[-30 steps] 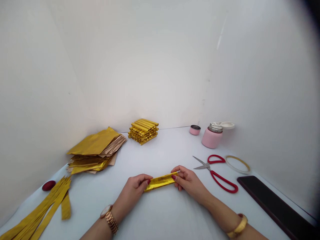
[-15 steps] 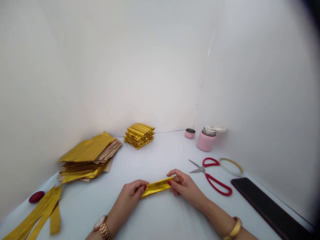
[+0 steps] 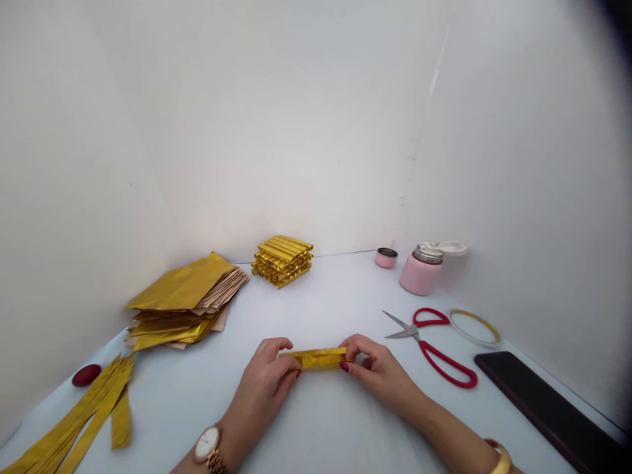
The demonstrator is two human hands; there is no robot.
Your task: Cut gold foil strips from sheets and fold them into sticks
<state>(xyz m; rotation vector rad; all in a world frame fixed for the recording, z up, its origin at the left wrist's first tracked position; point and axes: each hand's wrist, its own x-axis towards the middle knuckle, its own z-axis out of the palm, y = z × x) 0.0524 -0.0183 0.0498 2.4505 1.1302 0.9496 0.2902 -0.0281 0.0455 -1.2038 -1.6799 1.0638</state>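
Observation:
A shiny gold paper strip (image 3: 322, 359), folded lengthwise, stretches between my two hands just over the table. My left hand (image 3: 269, 375) pinches its left end, the thumb in front and the index finger raised and curled behind. At the right end, my right hand (image 3: 372, 365) grips the strip between thumb and fingers. Beyond the hands stands a stack of folded gold paper sticks (image 3: 282, 261), laid in crossed layers. Red-handled scissors (image 3: 419, 334) lie with blades parted, to the right of my right hand.
At left are a pile of gold paper sheets (image 3: 182, 286), loose gold strips (image 3: 93, 411) and a dark red oval object (image 3: 87, 375). On the right lie a tape roll (image 3: 475, 328), a black phone-like slab (image 3: 548, 408), a pink flask (image 3: 421, 273) and its pink cap (image 3: 386, 257). White walls enclose the table.
The strip has turned closer to level. My left thumb has shifted inward along it, and the right fingers have closed round the right end. The whole view has swung slightly.

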